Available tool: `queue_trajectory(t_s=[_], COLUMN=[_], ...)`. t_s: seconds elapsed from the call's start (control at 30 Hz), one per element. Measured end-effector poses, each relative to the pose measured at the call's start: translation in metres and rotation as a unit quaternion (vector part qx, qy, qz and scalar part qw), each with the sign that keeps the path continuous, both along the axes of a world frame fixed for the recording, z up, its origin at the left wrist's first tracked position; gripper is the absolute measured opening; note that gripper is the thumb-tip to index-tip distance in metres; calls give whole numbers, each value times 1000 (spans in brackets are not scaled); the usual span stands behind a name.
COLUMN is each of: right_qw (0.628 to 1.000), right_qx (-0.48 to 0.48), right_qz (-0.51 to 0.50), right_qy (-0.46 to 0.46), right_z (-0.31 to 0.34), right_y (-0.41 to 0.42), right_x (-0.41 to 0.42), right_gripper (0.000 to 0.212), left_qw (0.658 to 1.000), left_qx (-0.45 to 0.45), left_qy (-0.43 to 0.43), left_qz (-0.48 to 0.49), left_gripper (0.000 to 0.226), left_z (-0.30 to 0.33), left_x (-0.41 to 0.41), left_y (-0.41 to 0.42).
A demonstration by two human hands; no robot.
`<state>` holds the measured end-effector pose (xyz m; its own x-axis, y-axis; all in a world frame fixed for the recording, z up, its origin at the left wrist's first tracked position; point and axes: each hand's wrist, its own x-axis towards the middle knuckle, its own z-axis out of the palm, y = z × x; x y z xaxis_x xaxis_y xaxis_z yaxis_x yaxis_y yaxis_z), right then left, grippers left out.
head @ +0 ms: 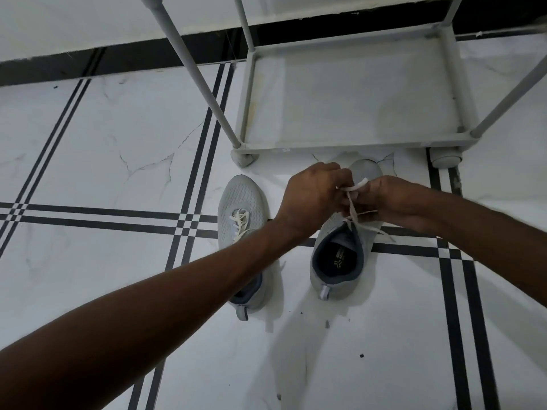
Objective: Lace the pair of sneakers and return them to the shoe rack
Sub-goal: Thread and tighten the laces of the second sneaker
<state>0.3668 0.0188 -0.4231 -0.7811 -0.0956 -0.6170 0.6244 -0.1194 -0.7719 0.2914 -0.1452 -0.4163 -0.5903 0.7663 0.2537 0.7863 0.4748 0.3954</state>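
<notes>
Left hand: the left hand [313, 196] is reaching in from 7 o'clock across the left sneaker, its fingers curling closed and pinching the white lace [353, 202] above the right sneaker.
Right hand: the right hand [393, 202] is coming in from 3 o'clock, its fingers closing on the same lace, almost touching the left hand; a short loop of lace is sticking up between the two.
Lace: it is running up from the eyelets of the right sneaker to the hands, with one loose end trailing off the shoe toward 4 o'clock onto the floor.
Right sneaker: the grey right sneaker [340, 261] is sitting on the floor at the centre of the view, toe pointing to 12 o'clock, its dark opening facing up, its toe lying just short of the rack's front edge.
Left sneaker: the grey left sneaker [241, 202] is lying just beside it at 9 o'clock, parallel, with white lacing showing on its top; the left forearm is crossing over its heel half.
Shoe rack: the grey shoe rack [349, 147] is standing at 12 to 1 o'clock, its lowest shelf showing nothing on it.
Floor: the white marble-patterned tile floor [103, 149] is showing dark stripe lines crossing under both shoes.
</notes>
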Motion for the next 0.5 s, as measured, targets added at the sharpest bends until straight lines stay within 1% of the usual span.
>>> queue_trajectory(t_s=[0.03,0.07,0.1,0.13,0.2,0.23,0.27,0.33,0.37,0.4,0.43,0.47,0.5], right_qw=[999,997,993,987,971,963,954,934,926,922,917,898,863], right_qx=[-18,-16,7,37,67,71,79,99,125,181,269,382,484], right_qz=[-33,-73,-115,-156,-231,-261,-289,-343,-354,-342,-295,-219,-141], right_qy=[-8,-8,-2,7,20,20,13,-18,-31,-31,-13,17,46], right_z=[-1,-2,-3,-3,-4,-5,-8,-16,-20,-24,-28,-33,-36], right_y=[0,1,0,1,4,8,12,22,25,28,31,34,34], right_x=[0,1,2,3,5,6,8,12,14,17,21,25,30], right_gripper=[23,24,23,21,21,24,25,24,23,24,25,26,26], left_qw=[998,989,971,943,858,812,772,707,683,668,660,657,660], left_qx=[17,36,53,69,113,129,133,136,138,132,120,107,94], left_qy=[-56,-130,-214,-300,-471,-535,-580,-631,-642,-642,-639,-630,-619], left_qz=[30,64,98,128,173,196,224,288,321,351,378,399,414], left_gripper=[8,9,10,10,11,14,16,15,18,21,22,21,19], left_z=[0,-1,-2,-3,-6,-9,-11,-15,-16,-17,-19,-21,-24], left_x=[0,-1,-3,-5,-7,-8,-8,-13,-16,-20,-24,-27,-29], left_y=[-1,-3,-7,-11,-21,-27,-33,-47,-53,-59,-63,-64,-65])
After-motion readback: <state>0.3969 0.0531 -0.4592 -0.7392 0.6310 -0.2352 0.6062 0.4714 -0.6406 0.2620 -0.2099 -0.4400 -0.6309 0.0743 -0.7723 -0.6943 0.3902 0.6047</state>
